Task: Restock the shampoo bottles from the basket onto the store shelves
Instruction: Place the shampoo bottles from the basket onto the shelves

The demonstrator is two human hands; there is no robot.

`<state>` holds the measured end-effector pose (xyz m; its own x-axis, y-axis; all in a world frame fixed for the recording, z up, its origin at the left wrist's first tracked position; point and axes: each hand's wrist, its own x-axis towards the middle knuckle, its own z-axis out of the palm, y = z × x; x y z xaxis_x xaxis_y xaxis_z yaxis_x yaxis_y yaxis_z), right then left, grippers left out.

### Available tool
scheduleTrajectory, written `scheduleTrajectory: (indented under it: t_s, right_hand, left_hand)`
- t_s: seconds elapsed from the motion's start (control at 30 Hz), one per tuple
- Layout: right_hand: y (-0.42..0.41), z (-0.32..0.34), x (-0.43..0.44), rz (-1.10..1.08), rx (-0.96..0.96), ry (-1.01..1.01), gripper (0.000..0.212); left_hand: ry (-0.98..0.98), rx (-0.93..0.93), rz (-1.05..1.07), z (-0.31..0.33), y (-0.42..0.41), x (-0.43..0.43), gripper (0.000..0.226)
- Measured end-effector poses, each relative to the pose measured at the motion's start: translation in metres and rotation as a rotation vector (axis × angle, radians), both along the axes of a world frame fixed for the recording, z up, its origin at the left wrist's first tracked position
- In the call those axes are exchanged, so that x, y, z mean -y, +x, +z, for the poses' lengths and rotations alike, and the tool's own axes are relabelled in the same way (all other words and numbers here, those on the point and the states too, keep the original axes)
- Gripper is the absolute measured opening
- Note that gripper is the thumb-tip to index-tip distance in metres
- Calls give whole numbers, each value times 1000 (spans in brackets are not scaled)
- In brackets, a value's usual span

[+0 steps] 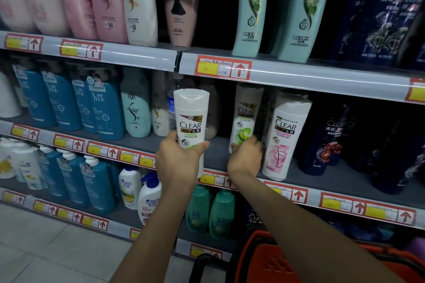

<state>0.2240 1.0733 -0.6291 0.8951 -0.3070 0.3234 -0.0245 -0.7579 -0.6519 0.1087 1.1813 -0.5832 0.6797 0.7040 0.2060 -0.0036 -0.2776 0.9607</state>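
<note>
My left hand (pixel 178 158) grips the lower half of a white CLEAR shampoo bottle (pixel 190 119) with a green label, held upright in front of the middle shelf (pixel 213 156). My right hand (pixel 246 158) grips the base of a second white-and-green CLEAR bottle (pixel 245 119), which stands on that shelf. To its right stands a white CLEAR bottle with a pink label (pixel 284 138). The orange basket (pixel 276 259) sits low at the bottom right, partly hidden behind my right forearm; its contents do not show.
Blue SLEK bottles (pixel 101 108) and pale bottles fill the middle shelf's left side. Dark CLEAR bottles (pixel 326 140) stand to the right. Pink and mint bottles line the top shelf; pump bottles and green bottles (pixel 220 211) fill the lower one. Tiled floor lies at lower left.
</note>
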Motion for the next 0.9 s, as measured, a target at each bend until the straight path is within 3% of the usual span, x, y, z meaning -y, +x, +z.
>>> scheduleTrajectory:
  t_s: [0.5,0.73,0.9]
  right_hand:
    - [0,4,6,9,9,-32,42]
    - [-14,10,0,27,-43,123,63]
    - [-36,9,1,137,41,180,51]
  left_hand:
    - [34,45,-28,22,3,12,41]
    - [19,64,-114,24,9,20,44]
    - [29,78,-188,18,15,31,46]
